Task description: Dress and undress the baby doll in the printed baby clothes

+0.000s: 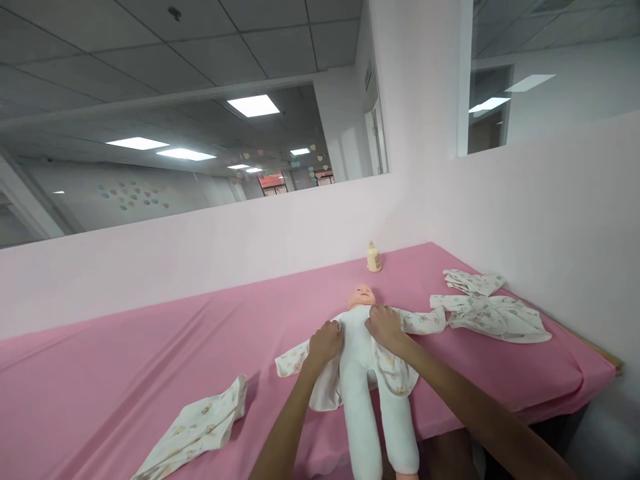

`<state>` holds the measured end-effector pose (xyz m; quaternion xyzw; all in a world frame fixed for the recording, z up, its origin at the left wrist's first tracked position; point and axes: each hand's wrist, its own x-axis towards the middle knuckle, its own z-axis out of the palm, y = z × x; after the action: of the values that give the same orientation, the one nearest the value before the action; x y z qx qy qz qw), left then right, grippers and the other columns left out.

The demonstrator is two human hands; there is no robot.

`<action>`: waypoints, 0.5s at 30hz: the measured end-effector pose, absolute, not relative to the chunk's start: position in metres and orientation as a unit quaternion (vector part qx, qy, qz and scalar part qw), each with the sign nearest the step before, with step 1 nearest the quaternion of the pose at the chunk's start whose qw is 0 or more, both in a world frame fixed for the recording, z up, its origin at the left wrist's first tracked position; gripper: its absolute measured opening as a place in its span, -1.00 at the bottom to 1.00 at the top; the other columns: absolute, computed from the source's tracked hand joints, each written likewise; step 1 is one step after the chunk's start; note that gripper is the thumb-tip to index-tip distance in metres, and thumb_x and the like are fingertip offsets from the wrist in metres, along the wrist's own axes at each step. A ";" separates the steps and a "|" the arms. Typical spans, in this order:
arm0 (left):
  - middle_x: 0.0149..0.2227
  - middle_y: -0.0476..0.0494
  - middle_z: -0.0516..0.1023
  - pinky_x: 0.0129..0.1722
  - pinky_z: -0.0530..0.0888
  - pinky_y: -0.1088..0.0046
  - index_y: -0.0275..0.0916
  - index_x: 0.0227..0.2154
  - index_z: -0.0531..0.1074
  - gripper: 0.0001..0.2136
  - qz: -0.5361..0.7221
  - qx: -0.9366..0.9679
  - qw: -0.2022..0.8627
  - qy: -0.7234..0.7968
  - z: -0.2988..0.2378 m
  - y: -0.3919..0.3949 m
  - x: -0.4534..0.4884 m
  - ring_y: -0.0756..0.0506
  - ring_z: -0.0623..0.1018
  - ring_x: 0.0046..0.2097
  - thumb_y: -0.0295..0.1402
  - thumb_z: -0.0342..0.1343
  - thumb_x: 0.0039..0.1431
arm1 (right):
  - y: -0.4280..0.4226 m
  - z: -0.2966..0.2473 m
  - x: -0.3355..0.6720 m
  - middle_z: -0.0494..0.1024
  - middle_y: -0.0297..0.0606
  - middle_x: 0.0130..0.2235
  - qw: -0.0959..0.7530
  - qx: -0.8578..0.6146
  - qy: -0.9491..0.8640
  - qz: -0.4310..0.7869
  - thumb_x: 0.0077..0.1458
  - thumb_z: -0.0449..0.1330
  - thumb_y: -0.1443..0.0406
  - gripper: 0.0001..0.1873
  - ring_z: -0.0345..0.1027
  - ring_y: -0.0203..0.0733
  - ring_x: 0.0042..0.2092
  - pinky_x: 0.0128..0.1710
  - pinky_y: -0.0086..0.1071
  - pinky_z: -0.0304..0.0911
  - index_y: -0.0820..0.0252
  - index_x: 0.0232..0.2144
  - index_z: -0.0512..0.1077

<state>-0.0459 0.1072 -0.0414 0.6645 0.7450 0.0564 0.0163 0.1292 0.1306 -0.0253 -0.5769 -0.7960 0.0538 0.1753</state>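
Observation:
A baby doll (361, 297) lies on its back on the pink table (150, 360), head away from me, in a white body suit (365, 393). A printed baby top (320, 393) is spread open under it, sleeves out to both sides. My left hand (325, 343) is closed on the top's left front edge beside the doll's chest. On the other side, my right hand (383, 327) is closed on the right front edge near the doll's shoulder.
A folded printed garment (197, 430) lies near the table's front left. Two more printed garments (493, 313) lie at the right end. A small cream bottle (374, 257) stands by the pink back wall. The table edge drops off at the right.

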 end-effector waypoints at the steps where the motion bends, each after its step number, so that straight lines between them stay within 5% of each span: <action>1: -0.07 -0.25 0.49 -0.18 0.38 0.29 -0.22 -0.21 0.39 -0.77 0.049 0.669 0.024 0.741 -0.042 0.107 -0.048 -0.21 0.53 -0.09 -0.40 -0.17 0.23 | 0.132 -0.026 0.130 0.55 0.09 -0.17 0.174 -0.577 -0.796 0.051 0.12 0.00 0.41 -0.73 0.45 0.03 -0.11 -0.21 -0.27 0.24 0.33 -0.22 0.47; 9: -0.08 -0.34 0.44 -0.24 0.38 0.27 -0.32 -0.10 0.34 -0.71 0.040 0.640 -0.062 0.765 -0.059 0.104 -0.044 -0.25 0.55 -0.14 -0.48 -0.26 0.27 | 0.135 -0.030 0.135 0.56 0.05 -0.18 0.192 -0.597 -0.778 0.045 0.15 -0.09 0.45 -0.67 0.47 0.00 -0.15 -0.24 -0.30 0.21 0.35 -0.19 0.45; 15: -0.15 -0.25 0.46 -0.27 0.33 0.39 -0.29 -0.22 0.36 -0.75 0.153 0.600 -0.095 0.779 -0.047 0.108 -0.043 -0.16 0.53 -0.15 -0.40 -0.24 0.32 | 0.136 -0.035 0.136 0.56 -0.02 -0.19 0.228 -0.618 -0.745 0.104 0.23 -0.07 0.24 -0.68 0.46 0.00 -0.14 -0.25 -0.31 0.20 0.29 -0.21 0.43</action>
<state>-0.0426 0.1081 -0.0473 0.6005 0.7792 0.1526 -0.0949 0.1359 0.1357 -0.0352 -0.6179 -0.7451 0.1044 0.2283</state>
